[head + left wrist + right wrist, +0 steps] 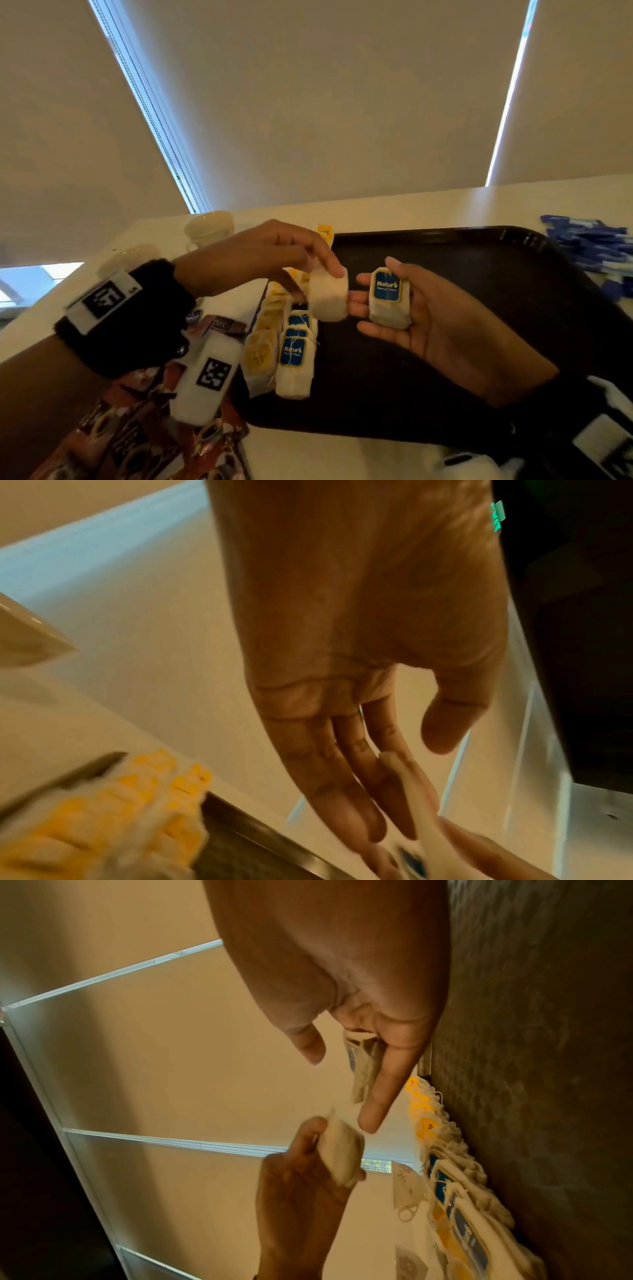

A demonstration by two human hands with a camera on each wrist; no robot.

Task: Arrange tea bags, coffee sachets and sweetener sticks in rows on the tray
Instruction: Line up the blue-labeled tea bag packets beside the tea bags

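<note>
— Brown foil coffee sachets [144, 442] lie on our white desk [394, 205]; beside them, yellow- and blue-labelled tea bags [294, 356] stand in rows along the left edge of the black plastic tray [479, 274].

— Our left hand [274, 257] pinches a plain white tea bag [328, 297] above the tray. Our right hand [421, 315] lies spread, cradling a small stack of blue-labelled bags [390, 298].

— We should probably turn the pinched bag label-up, then overlap it squarely on the blue row.

— The blue sweetener sticks [592, 246] wait far right.
</note>
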